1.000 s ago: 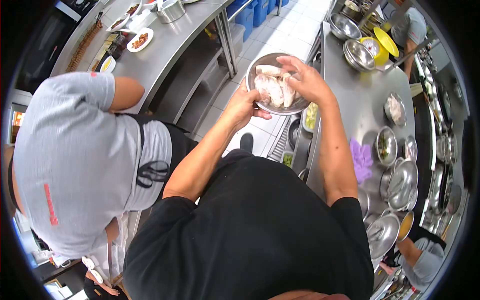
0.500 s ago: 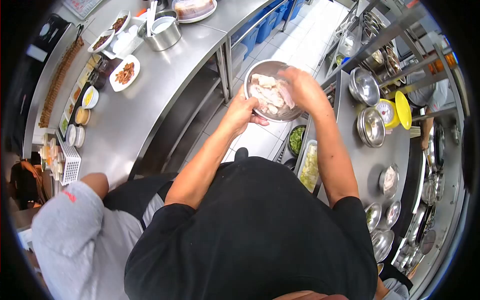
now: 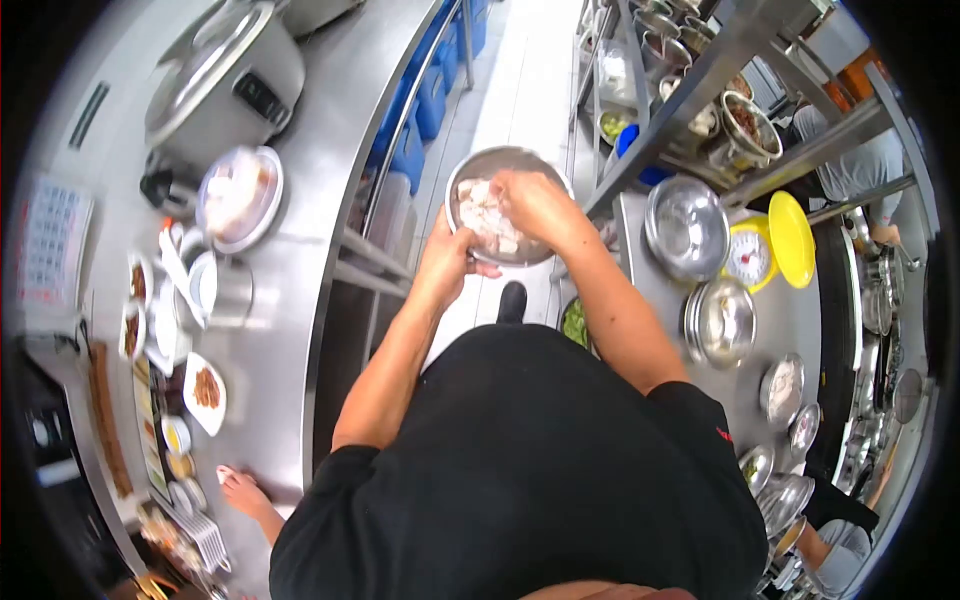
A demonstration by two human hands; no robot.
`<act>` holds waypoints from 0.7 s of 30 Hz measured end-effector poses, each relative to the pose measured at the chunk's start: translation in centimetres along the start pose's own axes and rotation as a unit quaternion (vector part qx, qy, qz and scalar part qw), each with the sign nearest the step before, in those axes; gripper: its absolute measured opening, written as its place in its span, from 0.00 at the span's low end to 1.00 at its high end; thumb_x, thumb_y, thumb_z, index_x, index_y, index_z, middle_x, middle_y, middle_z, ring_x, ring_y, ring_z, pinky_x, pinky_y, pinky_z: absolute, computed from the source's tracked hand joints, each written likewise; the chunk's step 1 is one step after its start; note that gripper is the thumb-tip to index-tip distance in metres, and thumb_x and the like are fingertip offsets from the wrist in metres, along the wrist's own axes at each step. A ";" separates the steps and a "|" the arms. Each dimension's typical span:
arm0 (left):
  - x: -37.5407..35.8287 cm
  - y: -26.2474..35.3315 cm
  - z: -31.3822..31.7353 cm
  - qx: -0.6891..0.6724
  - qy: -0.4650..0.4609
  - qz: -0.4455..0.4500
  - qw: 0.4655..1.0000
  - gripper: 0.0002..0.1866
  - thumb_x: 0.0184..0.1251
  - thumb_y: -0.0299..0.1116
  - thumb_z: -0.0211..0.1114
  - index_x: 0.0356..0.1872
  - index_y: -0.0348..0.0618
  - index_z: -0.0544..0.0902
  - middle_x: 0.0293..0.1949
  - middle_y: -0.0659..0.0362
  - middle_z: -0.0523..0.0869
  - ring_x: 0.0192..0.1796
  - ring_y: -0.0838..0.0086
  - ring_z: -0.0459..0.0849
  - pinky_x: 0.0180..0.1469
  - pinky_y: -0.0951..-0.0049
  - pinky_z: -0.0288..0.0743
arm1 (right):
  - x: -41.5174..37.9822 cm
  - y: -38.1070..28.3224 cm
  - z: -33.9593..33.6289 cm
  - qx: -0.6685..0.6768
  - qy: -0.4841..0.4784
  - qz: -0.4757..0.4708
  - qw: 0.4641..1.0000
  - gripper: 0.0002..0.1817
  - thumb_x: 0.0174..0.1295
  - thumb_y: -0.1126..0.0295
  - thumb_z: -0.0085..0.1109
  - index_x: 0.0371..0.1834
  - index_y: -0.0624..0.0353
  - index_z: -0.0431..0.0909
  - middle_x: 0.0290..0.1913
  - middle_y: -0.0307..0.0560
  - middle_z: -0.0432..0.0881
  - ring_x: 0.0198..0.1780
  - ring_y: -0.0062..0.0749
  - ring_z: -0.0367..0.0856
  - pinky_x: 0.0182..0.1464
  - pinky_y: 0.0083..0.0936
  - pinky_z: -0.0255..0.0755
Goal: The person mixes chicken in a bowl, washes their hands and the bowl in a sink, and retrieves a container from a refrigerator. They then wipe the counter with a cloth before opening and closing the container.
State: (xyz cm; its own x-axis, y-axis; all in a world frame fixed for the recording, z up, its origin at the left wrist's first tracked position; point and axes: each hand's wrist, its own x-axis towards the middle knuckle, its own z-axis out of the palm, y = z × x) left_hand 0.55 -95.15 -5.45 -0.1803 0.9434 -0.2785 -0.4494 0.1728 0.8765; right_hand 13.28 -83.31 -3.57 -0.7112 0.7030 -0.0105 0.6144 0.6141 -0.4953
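A steel mixing bowl [image 3: 462,172] is held out in front of me at waist height. Pale raw meat pieces [image 3: 480,213] lie inside it. My left hand [image 3: 447,258] grips the bowl's near left side, thumb over the rim and fingers underneath. Down inside the bowl, my right hand [image 3: 535,208] has its fingers curled against the meat; the fingertips are partly hidden and slightly blurred.
A steel counter [image 3: 275,350] runs along the left, with a rice cooker [image 3: 225,95], a covered plate [image 3: 240,200] and dishes. Another person's hand [image 3: 243,490] is there. On the right counter are steel bowls [image 3: 688,228] and a yellow scale [image 3: 748,257]. A metal shelf frame [image 3: 690,100] stands ahead right.
My view has turned right and moved along the aisle, bringing the rice cooker into sight. My right hand has gone from the bowl's right rim to the meat. The left hand keeps its hold.
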 end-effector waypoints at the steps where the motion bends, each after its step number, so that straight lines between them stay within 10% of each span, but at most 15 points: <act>1: 2.3 0.5 0.2 0.002 0.002 -0.007 1.000 0.35 0.57 0.21 0.51 0.70 0.42 0.58 0.54 0.47 0.78 0.41 0.64 0.87 0.26 0.68 0.88 | 2.0 1.0 -1.4 0.005 0.006 -0.010 1.000 0.15 0.56 0.77 0.54 0.46 0.61 0.82 0.44 0.62 0.84 0.49 0.54 0.83 0.53 0.44 0.75; 7: 13.1 2.6 1.6 -0.007 0.027 -0.031 0.999 0.34 0.57 0.21 0.51 0.69 0.42 0.58 0.54 0.47 0.78 0.42 0.64 0.87 0.25 0.70 0.88 | 11.5 6.8 -4.3 -0.005 0.127 -0.082 0.988 0.18 0.58 0.77 0.53 0.52 0.60 0.82 0.44 0.60 0.85 0.49 0.54 0.83 0.56 0.43 0.74; 11: 21.1 3.8 1.5 -0.006 -0.003 -0.040 0.999 0.34 0.58 0.20 0.50 0.69 0.42 0.58 0.54 0.47 0.79 0.42 0.64 0.87 0.25 0.70 0.88 | 18.0 9.5 -7.3 -0.086 -0.177 0.077 0.977 0.24 0.57 0.81 0.50 0.58 0.58 0.79 0.53 0.59 0.83 0.56 0.52 0.80 0.59 0.41 0.74; 15: 30.4 4.3 1.4 -0.021 -0.009 -0.066 0.998 0.32 0.58 0.19 0.50 0.68 0.41 0.59 0.53 0.47 0.79 0.42 0.64 0.87 0.25 0.69 0.88 | 24.2 16.1 -6.4 0.005 0.118 -0.007 0.993 0.25 0.58 0.75 0.53 0.62 0.58 0.75 0.57 0.62 0.79 0.55 0.53 0.81 0.58 0.43 0.74; 18: 38.3 5.3 0.5 -0.020 -0.037 -0.088 0.995 0.31 0.59 0.20 0.51 0.67 0.40 0.60 0.52 0.48 0.80 0.41 0.64 0.87 0.25 0.70 0.88 | 29.8 20.5 -3.3 -0.090 0.134 -0.098 0.982 0.25 0.59 0.75 0.53 0.63 0.57 0.75 0.58 0.58 0.78 0.58 0.52 0.78 0.62 0.41 0.72; 21: 45.6 7.3 0.4 -0.010 -0.041 -0.105 0.994 0.31 0.59 0.21 0.51 0.67 0.40 0.61 0.53 0.48 0.80 0.41 0.65 0.87 0.24 0.72 0.88 | 35.0 24.2 -4.9 -0.052 0.150 0.001 0.987 0.28 0.55 0.80 0.55 0.62 0.53 0.77 0.65 0.61 0.74 0.65 0.50 0.74 0.66 0.37 0.70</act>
State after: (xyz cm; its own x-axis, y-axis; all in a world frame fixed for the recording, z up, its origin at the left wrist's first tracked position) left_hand -10.60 -50.72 -11.55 -0.0100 0.9072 -0.4207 -0.4877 0.3628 0.7940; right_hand 4.90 -42.10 -11.71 -0.5861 0.7695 0.2538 0.6587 0.6349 -0.4038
